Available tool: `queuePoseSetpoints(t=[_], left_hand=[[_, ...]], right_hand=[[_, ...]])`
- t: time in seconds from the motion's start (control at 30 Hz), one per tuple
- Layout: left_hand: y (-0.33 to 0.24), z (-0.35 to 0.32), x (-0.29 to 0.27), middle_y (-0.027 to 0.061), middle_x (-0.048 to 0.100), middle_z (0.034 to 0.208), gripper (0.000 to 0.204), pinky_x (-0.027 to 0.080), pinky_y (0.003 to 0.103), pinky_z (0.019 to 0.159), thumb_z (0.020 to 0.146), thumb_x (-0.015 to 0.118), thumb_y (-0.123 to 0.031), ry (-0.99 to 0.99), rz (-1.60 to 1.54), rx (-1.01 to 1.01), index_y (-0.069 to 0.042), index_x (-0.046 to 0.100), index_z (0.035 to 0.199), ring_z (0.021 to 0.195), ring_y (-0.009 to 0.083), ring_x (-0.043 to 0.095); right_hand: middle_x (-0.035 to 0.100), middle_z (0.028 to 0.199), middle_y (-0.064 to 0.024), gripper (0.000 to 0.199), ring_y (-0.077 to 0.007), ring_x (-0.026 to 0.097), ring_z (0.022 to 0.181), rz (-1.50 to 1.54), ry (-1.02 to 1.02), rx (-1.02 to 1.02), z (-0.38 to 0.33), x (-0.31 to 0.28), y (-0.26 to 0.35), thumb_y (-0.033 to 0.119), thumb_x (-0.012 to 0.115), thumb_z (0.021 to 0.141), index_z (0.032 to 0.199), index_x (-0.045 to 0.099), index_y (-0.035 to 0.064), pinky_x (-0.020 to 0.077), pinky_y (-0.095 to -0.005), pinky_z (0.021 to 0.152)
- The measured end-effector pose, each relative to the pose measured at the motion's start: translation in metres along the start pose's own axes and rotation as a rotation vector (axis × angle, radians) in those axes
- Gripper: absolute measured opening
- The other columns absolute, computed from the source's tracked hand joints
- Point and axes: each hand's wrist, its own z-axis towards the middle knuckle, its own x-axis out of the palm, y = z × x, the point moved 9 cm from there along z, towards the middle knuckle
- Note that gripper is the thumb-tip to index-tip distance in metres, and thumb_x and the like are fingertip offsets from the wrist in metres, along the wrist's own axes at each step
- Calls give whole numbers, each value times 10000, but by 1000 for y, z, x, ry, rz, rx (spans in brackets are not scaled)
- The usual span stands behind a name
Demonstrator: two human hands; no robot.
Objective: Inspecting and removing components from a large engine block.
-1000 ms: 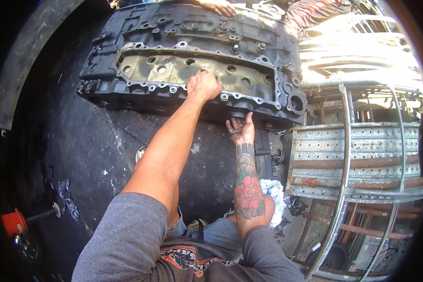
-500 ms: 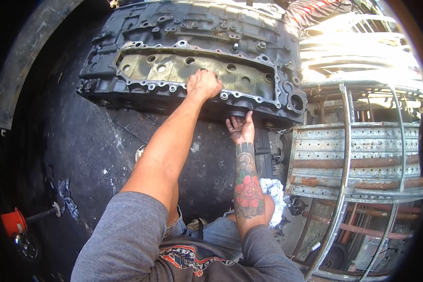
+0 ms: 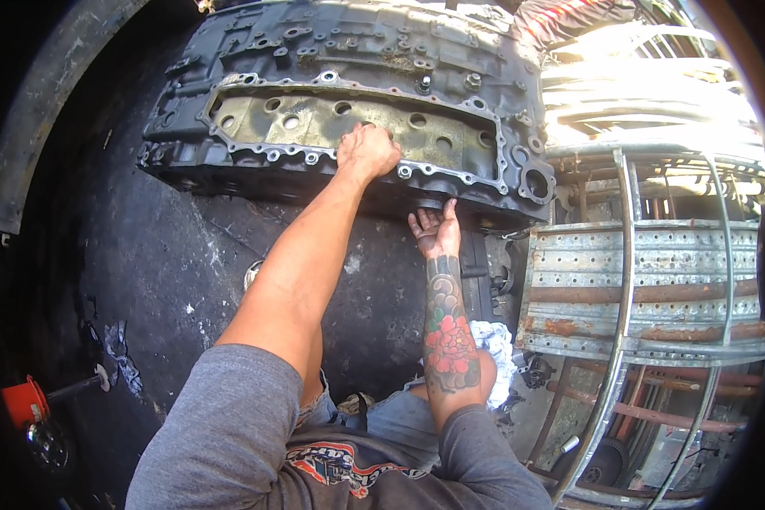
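You are bracing the big grimy black cast-metal engine block (image 3: 348, 110), lying across the upper centre of the frame.
Your left hand (image 3: 367, 151) is pressing clenched on its gasket face, your right hand (image 3: 434, 231) is cupping open-palmed beneath the lower edge; oily metal could be slipping and pinching those fingers.

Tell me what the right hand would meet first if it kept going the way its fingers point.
The right hand points up, palm open, at the underside edge of the dark engine block. Its fingertips look at or nearly on that lower edge already, so the block comes first; depth is unclear.
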Motion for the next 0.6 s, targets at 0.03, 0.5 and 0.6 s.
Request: queuePoseSetpoints(t=[0.03, 0.5, 0.6], left_hand=[[-1, 0, 0, 140, 673, 1173, 327, 472, 445, 996, 849, 565, -315, -8, 0, 8, -166, 732, 1086, 1142, 332, 606], [3, 2, 2, 139, 676, 1170, 335, 486, 444, 979, 836, 567, -306, -11, -18, -26, -169, 732, 1093, 1119, 338, 621], [2, 2, 2, 139, 676, 1169, 340, 485, 443, 979, 833, 563, -308, -3, -8, -15, -169, 732, 1093, 1119, 339, 621]], right_hand=[[221, 1555, -205, 793, -345, 235, 1442, -2, 5, -1, 0, 0, 0, 521, 586, 931, 1456, 288, 7, 345, -554, 1073], [233, 1551, -209, 712, -354, 213, 1449, 10, 15, 13, 6, -4, -2, 532, 576, 933, 1444, 358, 86, 322, -555, 1088], [243, 1545, -207, 679, -356, 212, 1446, 23, 10, 27, 5, -3, -4, 534, 576, 933, 1427, 391, 106, 320, -554, 1087]])
